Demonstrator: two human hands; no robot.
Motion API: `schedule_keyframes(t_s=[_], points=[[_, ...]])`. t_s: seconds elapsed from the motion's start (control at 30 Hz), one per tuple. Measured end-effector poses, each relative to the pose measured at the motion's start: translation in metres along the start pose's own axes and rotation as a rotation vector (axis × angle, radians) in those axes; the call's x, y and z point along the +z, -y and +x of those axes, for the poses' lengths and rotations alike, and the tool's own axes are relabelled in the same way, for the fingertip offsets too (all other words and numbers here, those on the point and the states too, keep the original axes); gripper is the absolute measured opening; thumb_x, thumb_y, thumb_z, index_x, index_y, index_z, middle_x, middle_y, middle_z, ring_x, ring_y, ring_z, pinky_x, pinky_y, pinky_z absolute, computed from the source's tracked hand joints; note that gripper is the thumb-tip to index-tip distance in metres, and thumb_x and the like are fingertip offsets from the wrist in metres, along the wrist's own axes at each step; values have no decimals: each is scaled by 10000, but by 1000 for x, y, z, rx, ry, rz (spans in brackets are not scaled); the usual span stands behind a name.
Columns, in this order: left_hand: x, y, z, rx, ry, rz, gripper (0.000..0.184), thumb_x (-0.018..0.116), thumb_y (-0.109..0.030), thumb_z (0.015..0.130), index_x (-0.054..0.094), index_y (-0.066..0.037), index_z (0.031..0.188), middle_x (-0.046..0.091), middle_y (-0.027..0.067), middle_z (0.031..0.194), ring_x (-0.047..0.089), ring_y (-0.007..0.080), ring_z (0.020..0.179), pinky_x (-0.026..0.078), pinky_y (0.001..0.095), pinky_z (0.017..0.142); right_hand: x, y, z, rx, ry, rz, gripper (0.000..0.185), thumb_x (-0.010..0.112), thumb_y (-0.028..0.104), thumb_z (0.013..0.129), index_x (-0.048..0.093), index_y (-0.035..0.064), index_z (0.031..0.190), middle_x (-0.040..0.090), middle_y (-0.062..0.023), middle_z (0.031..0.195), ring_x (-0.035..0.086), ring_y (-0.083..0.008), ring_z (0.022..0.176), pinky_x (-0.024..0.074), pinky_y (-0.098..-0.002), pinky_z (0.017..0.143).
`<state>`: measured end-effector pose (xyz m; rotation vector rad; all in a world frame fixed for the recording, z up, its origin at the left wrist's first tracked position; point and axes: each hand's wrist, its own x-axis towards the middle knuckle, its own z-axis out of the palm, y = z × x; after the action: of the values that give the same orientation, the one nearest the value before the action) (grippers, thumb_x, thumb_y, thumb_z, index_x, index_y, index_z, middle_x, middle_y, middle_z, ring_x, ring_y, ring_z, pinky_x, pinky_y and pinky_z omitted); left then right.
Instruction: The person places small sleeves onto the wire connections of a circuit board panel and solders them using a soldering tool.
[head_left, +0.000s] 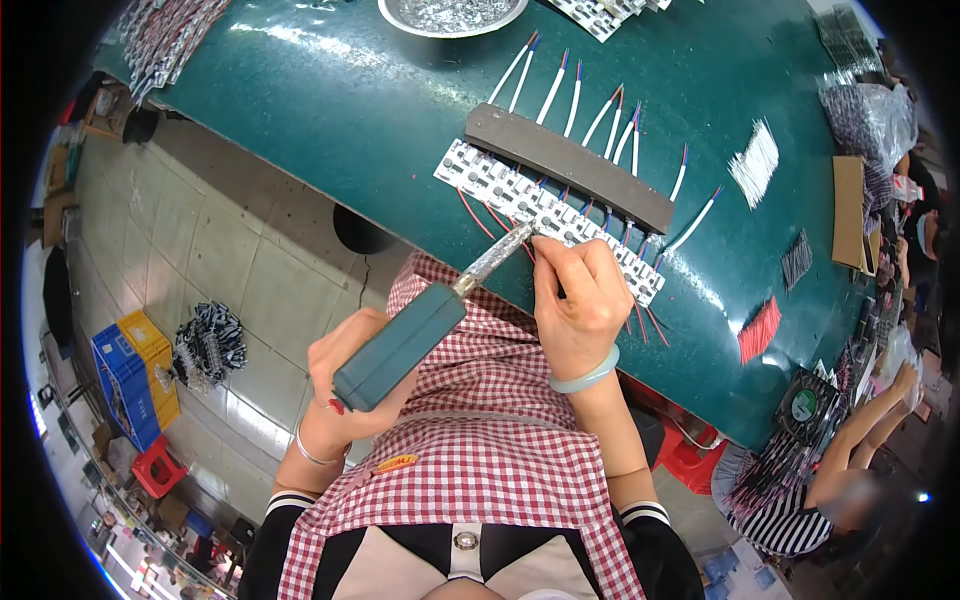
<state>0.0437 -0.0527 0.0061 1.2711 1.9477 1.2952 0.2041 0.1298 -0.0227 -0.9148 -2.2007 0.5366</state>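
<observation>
Through the head camera, my left hand (355,370) is wrapping its fingers around the green handle of a soldering iron (400,345), which is slanting so that its tip is meeting the board strip (545,213) near the centre of the frame. My right hand (582,290) is pressing thumb and forefinger together at the strip's lower edge, beside the tip; I am seeing a pinch, perhaps on a thin wire, but the fingers are hiding what is between them. That closeness is probably letting me steady the joint while the iron is heating it. The strip is lying diagonally on the green table (330,100), and a long dark bar (570,168) is resting along its upper side, across the white cables (552,95); I am judging it a weight, holding the row straight and sparing my fingers. Red wires (474,214) are trailing from the strip's lower edge. At the right, white wires (755,165) and red pieces (760,330) are lying in separate bundles, likely for easy picking. The yellow apron patch (395,463) is carrying lettering that I am not managing to read, and I am making out no brand on the iron.
</observation>
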Motion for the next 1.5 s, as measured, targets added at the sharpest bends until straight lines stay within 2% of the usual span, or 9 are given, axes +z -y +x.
schedule_keyframes(t_s=[0.23,0.43,0.53,0.83,0.93,1.03,1.13,1.5], points=[[-3,-2,0,90,-44,44,255,761,54,668,710,59,918,681,150,849,701,270,712,556,311,640,2,0,0,-6,-4,0,238,801,-117,764,764,33,945,574,-84,740,602,-218,633,471,-348,568],[0,-1,-1,19,-15,-20,272,754,81,692,707,61,959,722,163,921,724,274,763,562,317,690,2,-1,-1,-6,-8,0,240,797,-119,765,765,34,947,571,-83,741,602,-218,637,472,-348,573],[4,1,2,39,-29,-29,228,762,27,760,720,65,981,676,144,846,653,236,672,504,313,608,2,-1,-1,-6,-2,-2,238,796,-117,766,764,33,948,571,-85,742,604,-219,636,472,-349,572],[4,-4,4,27,-16,6,196,763,24,751,708,49,938,636,139,808,620,250,626,474,318,570,1,0,0,-13,7,-9,238,796,-114,766,761,34,949,567,-87,742,609,-226,635,474,-356,573],[-1,-3,3,25,20,11,215,766,22,764,713,52,971,663,129,833,638,225,652,490,307,591,2,0,0,-14,8,-10,237,796,-115,765,759,33,947,565,-88,741,608,-226,634,473,-356,572],[-2,-3,-1,-13,-31,-8,241,774,62,699,704,60,930,698,144,861,704,256,714,549,305,648,2,-1,0,-18,6,-9,237,798,-114,765,758,34,945,563,-87,740,607,-225,633,471,-357,569],[-2,0,-2,105,-58,25,230,781,58,713,719,68,934,707,154,870,713,256,700,561,302,626,2,-1,0,-24,1,-12,237,800,-113,766,758,36,946,560,-85,739,604,-223,632,469,-357,566],[-2,-4,-4,35,-28,21,268,786,53,719,726,71,980,728,162,932,742,271,772,586,314,687,2,-1,-2,-17,-14,-18,242,805,-108,769,763,45,952,556,-84,738,599,-222,635,468,-357,568]])
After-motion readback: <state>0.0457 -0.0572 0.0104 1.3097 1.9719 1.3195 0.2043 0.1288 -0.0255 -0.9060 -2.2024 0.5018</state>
